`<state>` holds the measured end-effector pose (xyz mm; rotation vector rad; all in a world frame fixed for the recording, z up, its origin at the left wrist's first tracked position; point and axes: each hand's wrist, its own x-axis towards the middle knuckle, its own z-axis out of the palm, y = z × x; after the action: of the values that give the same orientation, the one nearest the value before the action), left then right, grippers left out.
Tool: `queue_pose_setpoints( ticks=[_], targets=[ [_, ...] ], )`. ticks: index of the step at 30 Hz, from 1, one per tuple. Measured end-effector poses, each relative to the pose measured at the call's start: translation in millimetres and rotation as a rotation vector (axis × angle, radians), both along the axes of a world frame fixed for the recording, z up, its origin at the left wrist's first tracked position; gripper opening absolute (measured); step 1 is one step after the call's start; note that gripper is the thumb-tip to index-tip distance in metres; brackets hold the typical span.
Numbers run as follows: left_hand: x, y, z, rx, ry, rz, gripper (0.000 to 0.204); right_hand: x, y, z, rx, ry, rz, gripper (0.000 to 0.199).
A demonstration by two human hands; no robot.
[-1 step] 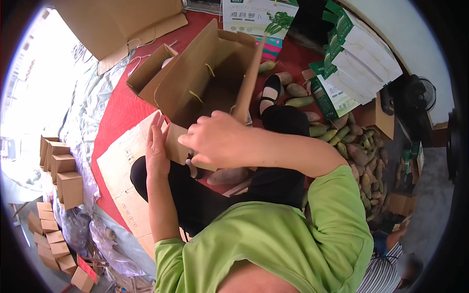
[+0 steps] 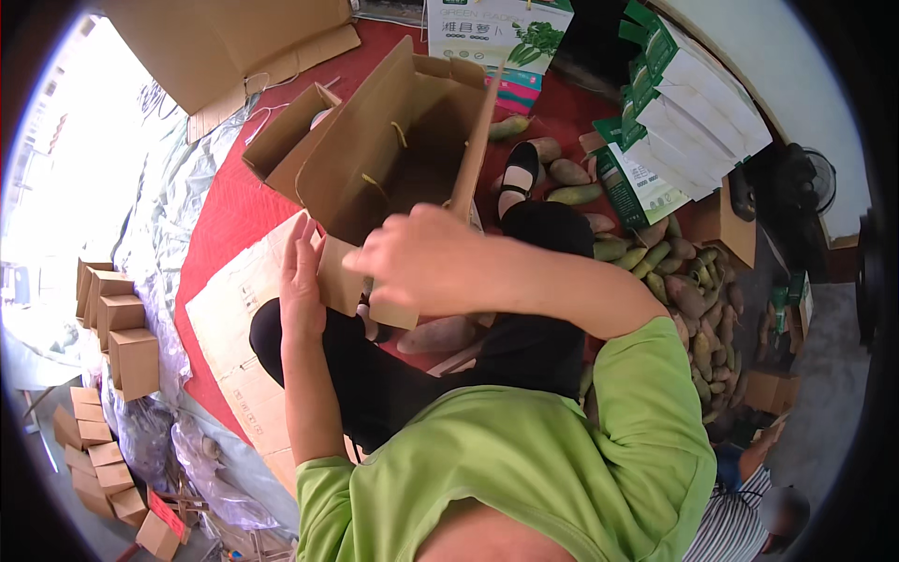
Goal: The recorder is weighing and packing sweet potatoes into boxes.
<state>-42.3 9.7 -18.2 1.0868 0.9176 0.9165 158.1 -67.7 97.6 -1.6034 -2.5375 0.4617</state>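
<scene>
An open brown cardboard box (image 2: 328, 155) with yellow rope handles stands in front of me, its near end between my hands. My left hand (image 2: 301, 286) is open, its straight fingers lying along the near left corner of the box. Over the near end flap (image 2: 339, 281) is my right hand (image 2: 426, 258), somewhat blurred. Its index finger points left and its thumb is apart from it, with nothing visible between them. Part of the flap hangs below the right hand. A large radish (image 2: 437, 335) lies on the red mat (image 2: 225, 234) between my legs.
Several radishes and sweet-potato-like roots (image 2: 702, 323) are heaped to my right. Green and white cartons (image 2: 698, 122) lean behind them, near a fan (image 2: 817, 178). A flat cardboard sheet (image 2: 245, 323) lies at my left. Small boxes (image 2: 122, 323) stand farther left. A person in stripes (image 2: 740, 520) is behind right.
My right hand has shifted slightly up and right over the near end, showing more of the flap below it. The box's right side flap has tilted a little. My left hand is nearly unmoved.
</scene>
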Motion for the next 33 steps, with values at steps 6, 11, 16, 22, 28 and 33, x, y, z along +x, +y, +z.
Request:
queue_pose_setpoints(
  ticks=[6,11,16,22,28,33],
  targets=[
    [13,-10,25,0.076,0.419,-0.115,0.045,96,14,-24,0.392,0.163,-0.274,0.035],
    [12,-6,9,0.256,0.479,-0.034,0.038,135,13,-48,0.236,-0.145,-0.258,0.042],
    [10,3,10,0.055,0.481,0.004,0.035,151,12,-58,0.278,-0.177,-0.258,0.033],
    [2,7,15,0.169,0.307,0.097,0.037,150,12,-69,0.403,-0.197,-0.306,0.017],
    [-13,11,31,0.783,0.552,0.330,0.046,108,13,-89,0.553,-0.208,-0.255,0.006],
    [2,-3,51,1.066,0.793,0.038,0.058,75,26,-97,0.603,-0.093,-0.254,0.006]
  ],
)
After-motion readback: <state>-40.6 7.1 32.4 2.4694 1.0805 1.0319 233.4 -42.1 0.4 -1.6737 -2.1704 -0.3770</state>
